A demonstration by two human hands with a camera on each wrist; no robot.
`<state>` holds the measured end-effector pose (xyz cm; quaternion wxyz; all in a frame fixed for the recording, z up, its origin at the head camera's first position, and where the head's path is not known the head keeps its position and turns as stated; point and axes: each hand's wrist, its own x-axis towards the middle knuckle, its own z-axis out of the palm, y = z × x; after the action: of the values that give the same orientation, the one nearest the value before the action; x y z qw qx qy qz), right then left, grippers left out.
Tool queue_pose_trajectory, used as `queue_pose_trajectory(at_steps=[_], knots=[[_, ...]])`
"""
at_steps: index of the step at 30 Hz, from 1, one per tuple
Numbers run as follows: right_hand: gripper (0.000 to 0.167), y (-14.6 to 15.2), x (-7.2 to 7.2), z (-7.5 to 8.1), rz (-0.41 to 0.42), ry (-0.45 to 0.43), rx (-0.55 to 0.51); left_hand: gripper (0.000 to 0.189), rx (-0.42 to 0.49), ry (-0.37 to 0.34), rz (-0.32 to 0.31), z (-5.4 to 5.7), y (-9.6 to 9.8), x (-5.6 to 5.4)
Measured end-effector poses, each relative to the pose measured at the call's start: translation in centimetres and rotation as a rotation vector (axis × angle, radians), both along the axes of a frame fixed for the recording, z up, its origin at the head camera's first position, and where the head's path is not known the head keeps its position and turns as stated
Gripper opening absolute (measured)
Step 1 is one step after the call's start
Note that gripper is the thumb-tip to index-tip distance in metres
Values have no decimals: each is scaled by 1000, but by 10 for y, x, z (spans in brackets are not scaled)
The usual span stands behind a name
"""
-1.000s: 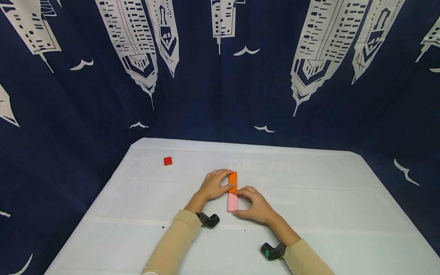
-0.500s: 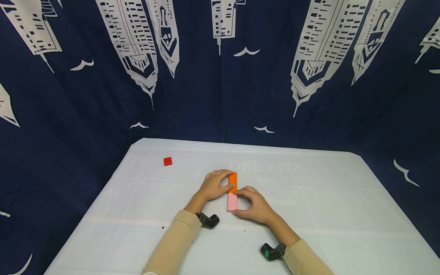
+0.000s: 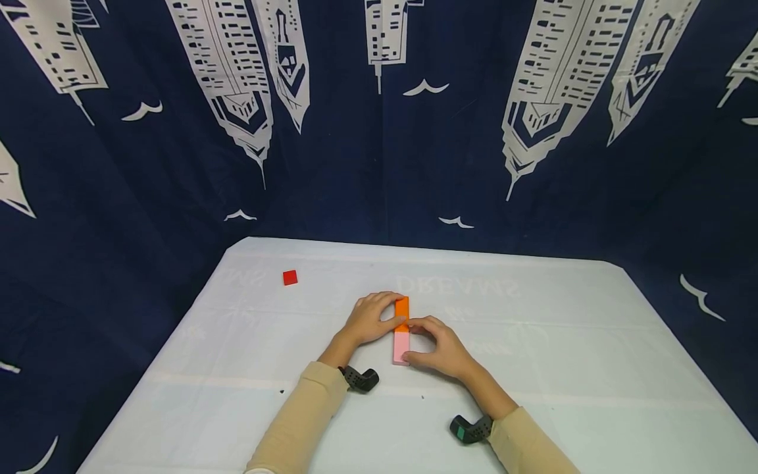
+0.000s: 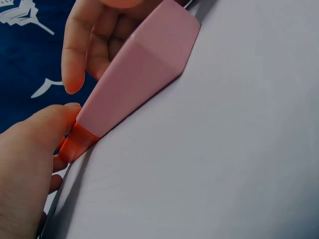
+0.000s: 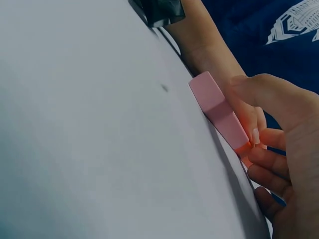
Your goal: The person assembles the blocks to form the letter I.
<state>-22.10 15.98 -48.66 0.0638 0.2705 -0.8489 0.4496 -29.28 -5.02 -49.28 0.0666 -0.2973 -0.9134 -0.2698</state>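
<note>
An orange block (image 3: 402, 308) and a pink block (image 3: 401, 347) lie end to end in one line on the white table, the orange one at the far end. My left hand (image 3: 368, 318) pinches the orange block, with fingers at its far end and thumb near the join. Beside the pink block is my right hand (image 3: 441, 345), its thumb and fingers spread apart. In the right wrist view, its thumb (image 5: 269, 94) stands off from the pink block (image 5: 217, 107). The left wrist view shows the pink block (image 4: 139, 69) close up, with the orange block (image 4: 79, 143) partly covered by the left hand.
A small red block (image 3: 290, 278) lies on the table (image 3: 533, 329) toward the back left. Behind the table hangs a dark blue cloth (image 3: 379, 164) with white building prints. Each wrist carries a black device (image 3: 360, 380).
My right hand has loosened from the pink block, its fingers shifting slightly away toward the far side and its thumb lifting. The left hand and the blocks stay in place.
</note>
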Motion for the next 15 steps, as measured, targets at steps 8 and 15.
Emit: queue_pose_trajectory(at_steps=[8,15], knots=[[56,1,-12,4,-36,-36,9,51,-6,-8,2,0,0,-2],[53,0,-20,5,-31,-38,-13,50,-15,-23,7,1,0,-1]])
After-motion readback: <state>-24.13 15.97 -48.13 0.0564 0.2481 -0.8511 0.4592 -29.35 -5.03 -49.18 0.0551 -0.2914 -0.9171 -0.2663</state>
